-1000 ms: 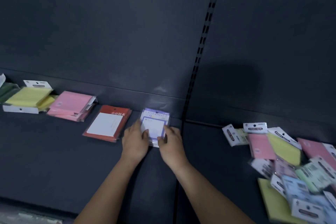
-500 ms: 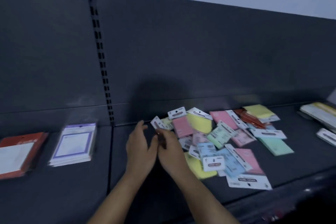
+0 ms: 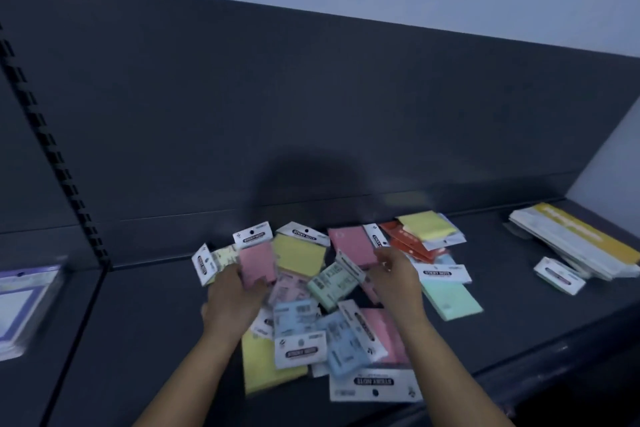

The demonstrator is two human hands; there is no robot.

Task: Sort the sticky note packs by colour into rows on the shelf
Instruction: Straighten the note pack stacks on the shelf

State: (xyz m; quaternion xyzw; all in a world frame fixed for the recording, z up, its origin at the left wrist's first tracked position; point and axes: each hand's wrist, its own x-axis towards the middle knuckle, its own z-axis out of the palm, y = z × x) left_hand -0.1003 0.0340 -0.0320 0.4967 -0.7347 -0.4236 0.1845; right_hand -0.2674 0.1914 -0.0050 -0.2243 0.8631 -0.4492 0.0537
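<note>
A loose heap of sticky note packs lies on the dark shelf [image 3: 145, 340], among them yellow [image 3: 299, 255], green [image 3: 334, 282] and blue [image 3: 298, 317] ones. My left hand [image 3: 232, 302] grips a pink pack [image 3: 258, 263] at the heap's left side, thumb on its lower edge. My right hand [image 3: 394, 284] reaches into the heap's right side. Its fingertips are at the edge of a second pink pack [image 3: 351, 246]. Motion blur hides whether they pinch it. Red packs [image 3: 405, 241] lie at the back under a yellow pack [image 3: 427, 224].
A stack of purple-bordered packs [image 3: 20, 305] sits at the far left, past the slotted upright [image 3: 52, 149]. Long yellow-and-white packs [image 3: 575, 246] and a small white-headed pack [image 3: 559, 276] lie at the far right. The shelf's front edge runs below the heap.
The view swung right from the sorted stacks to the heap. Both hands left the purple pack and moved into the heap, where the left hand took a pink pack.
</note>
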